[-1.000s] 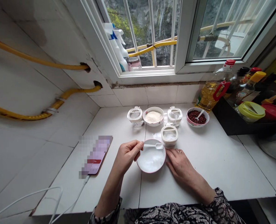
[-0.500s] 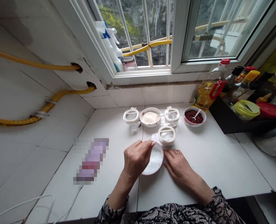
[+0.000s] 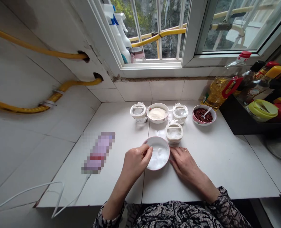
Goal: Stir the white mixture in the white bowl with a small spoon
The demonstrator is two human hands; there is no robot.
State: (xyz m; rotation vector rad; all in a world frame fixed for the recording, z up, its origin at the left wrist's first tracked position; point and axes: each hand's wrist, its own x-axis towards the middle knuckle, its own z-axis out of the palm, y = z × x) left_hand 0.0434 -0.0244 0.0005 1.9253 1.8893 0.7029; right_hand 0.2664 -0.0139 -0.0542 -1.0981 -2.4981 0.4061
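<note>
My left hand (image 3: 136, 162) is closed in a pinch on a small white spoon (image 3: 158, 150), whose tip is over or in the bowl. The round bowl (image 3: 164, 162) has a pink rim and holds white granules. My right hand (image 3: 185, 162), with a ring on one finger, lies flat on the counter, its fingertips at the bowl's right side. Just beyond the bowl stands a square clear jar (image 3: 174, 134) with a white-framed lid and white contents. My fingers hide the spoon's handle.
Two similar jars, a left one (image 3: 138, 111) and a right one (image 3: 180, 111), flank a bowl of pale powder (image 3: 157, 113). A bowl of dark red grains (image 3: 202, 116) holds a white spoon. An oil bottle (image 3: 220, 88) stands behind. A pixelated purple object (image 3: 99, 152) with a cable lies left.
My left hand has brought the spoon from the near jar down to the bowl. My right hand stays beside the bowl. The camera view has shifted slightly.
</note>
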